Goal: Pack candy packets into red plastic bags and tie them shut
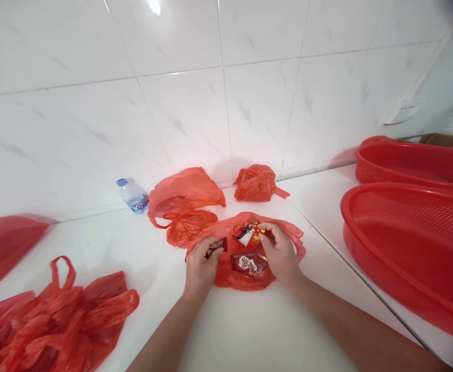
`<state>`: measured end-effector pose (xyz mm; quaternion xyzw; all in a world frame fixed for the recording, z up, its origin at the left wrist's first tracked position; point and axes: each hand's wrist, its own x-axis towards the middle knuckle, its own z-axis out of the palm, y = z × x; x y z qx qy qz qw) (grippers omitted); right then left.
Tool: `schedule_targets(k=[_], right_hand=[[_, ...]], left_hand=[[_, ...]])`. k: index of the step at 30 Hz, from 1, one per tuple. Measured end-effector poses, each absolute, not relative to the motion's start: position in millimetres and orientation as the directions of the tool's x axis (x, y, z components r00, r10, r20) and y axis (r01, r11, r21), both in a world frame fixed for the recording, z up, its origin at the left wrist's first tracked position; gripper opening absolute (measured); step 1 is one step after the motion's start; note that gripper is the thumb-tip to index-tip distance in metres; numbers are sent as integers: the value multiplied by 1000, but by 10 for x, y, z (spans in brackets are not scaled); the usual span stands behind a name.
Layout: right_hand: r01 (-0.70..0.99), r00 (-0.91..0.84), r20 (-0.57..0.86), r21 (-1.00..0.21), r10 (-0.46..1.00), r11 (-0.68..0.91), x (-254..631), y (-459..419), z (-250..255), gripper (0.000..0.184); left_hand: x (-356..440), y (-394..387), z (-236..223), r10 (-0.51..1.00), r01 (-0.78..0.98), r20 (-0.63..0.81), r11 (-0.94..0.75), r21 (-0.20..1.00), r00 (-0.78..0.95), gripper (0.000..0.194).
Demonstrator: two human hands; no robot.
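Note:
An opened red plastic bag (222, 279) lies on the white table in front of me, with several candy packets on it. My left hand (204, 261) pinches a small dark red candy packet (217, 247) at the bag's left side. Over the right part of the bag, my right hand (278, 250) has its fingers closed on the edge of a red packet (246, 235) with white, black and gold print. Between the hands rests a maroon packet (245, 262) marked "MELT SUGAR", with large characters on it. Smaller gold and red wrappers show beside my right hand, partly hidden by it.
Behind the opened bag are a crumpled red bag (187, 194) and a tied red bag (257, 183) by the tiled wall. A plastic bottle (132, 196) leans near the wall. Red bags (67, 320) pile up at left. Large red baskets (389, 258) stand at right.

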<state>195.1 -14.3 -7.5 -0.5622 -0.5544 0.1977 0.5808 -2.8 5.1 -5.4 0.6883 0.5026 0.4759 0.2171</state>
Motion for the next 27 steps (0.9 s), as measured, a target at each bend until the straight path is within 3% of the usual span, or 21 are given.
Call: schedule_targets(k=[3, 6, 12, 15, 19, 23, 27], right_hand=[[349, 146, 351, -893, 925, 284, 1929, -159, -78, 28], [441, 22, 344, -846, 939, 300, 1938, -161, -91, 31], [647, 125, 373, -733, 919, 209, 2001, -123, -94, 26], [766, 113, 346, -628, 931, 141, 2023, -96, -121, 28], [829, 35, 366, -531, 930, 178, 2037, -72, -146, 35], [773, 116, 397, -612, 911, 169, 2037, -72, -138, 26], [755, 90, 407, -623, 909, 204, 2037, -73, -143, 23]], left_hand=[[5, 25, -52, 893, 455, 449, -396, 797, -8, 20], [32, 3, -60, 894, 455, 448, -394, 798, -10, 19], [80, -6, -80, 920, 391, 375, -387, 835, 111, 26], [66, 21, -97, 873, 517, 435, -483, 706, 220, 24], [13, 35, -94, 747, 606, 563, -641, 471, 353, 22], [17, -21, -51, 577, 541, 627, -794, 279, 523, 17], [141, -121, -23, 479, 475, 549, -865, 162, 685, 16]])
